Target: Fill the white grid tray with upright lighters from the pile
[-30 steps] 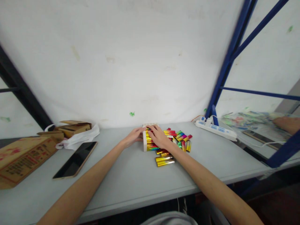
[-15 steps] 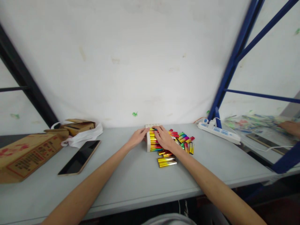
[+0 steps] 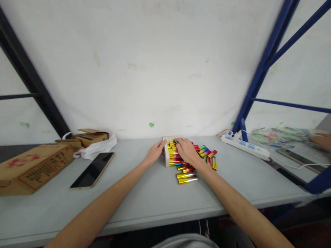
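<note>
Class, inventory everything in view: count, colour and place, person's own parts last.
wall: one, white, back
table: one, grey, middle
tray: one, white, centre
shiny pieces: many, gold and mixed colours, in and beside tray
slim devices: at least two, dark, left and far right
cardboard boxes: at least two, brown, left
bag: one, white, beside boxes
power strip: one, white, right
frames: two, black left, blue right
packets: uncountable, clear and multicoloured, far right
another person's hand: one, blurred, far right
clothing: some, grey, bottom
forearms: two, bare, foreground
left hand: one, bare, at tray's left end
right hand: one, bare, over shiny pieces
</note>
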`<action>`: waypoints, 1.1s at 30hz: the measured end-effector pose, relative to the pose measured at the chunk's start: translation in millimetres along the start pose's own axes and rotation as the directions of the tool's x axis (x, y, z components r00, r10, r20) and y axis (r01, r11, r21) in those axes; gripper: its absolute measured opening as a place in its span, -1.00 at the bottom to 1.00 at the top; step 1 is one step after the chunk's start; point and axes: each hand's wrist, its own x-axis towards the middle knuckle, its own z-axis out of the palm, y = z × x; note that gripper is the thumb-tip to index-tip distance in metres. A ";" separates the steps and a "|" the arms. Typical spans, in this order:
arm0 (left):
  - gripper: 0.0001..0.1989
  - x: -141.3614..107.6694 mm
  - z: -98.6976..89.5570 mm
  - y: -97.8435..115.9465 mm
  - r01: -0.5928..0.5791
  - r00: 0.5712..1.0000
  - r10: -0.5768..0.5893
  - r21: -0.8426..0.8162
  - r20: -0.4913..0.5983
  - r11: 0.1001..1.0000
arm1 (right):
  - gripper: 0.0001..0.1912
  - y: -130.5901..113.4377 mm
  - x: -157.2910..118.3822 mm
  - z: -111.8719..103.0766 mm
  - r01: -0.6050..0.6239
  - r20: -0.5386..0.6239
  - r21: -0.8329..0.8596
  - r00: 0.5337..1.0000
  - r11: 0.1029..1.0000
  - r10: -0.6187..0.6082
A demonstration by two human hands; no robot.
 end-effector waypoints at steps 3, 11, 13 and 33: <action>-0.45 0.0 0.6 -0.6 -0.028 0.999 0.028 0.017 -0.032 0.999 | -0.56 -13.5 1.0 5.0 -0.016 -0.010 -0.045 1.000 0.999 0.016; -0.46 -1.9 0.3 1.9 -0.018 0.999 0.018 0.014 -0.031 1.000 | -0.57 -7.3 5.2 4.9 0.167 0.082 -0.115 0.984 0.979 -0.158; -0.44 -2.6 0.5 3.3 -0.012 1.000 0.012 0.005 -0.019 1.000 | -0.57 -5.4 4.7 5.1 0.141 0.066 -0.115 0.989 0.983 -0.134; -0.39 -9.0 -1.6 9.8 0.016 1.000 -0.016 0.005 -0.022 1.000 | -0.60 42.9 -4.0 -1.2 -0.015 0.136 -0.075 0.990 0.997 0.025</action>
